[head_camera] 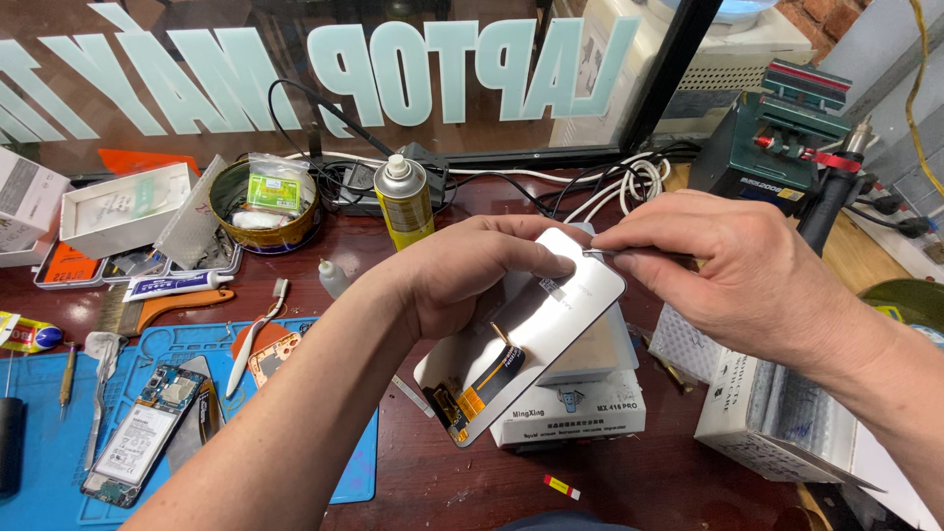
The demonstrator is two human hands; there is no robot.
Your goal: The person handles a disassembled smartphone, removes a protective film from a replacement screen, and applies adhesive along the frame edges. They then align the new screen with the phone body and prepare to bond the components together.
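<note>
Workbench dark red wood, cluttered; left hand grips screen panel; right hand seemingly pinches tweezers.

Screen panel lies on heating plate, centre of surface; opened phone on mat left; spray can behind.

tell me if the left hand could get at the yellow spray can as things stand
Probably yes. The left hand sits just below the yellow spray can with bare table between them, but it is holding the silver panel.
</note>
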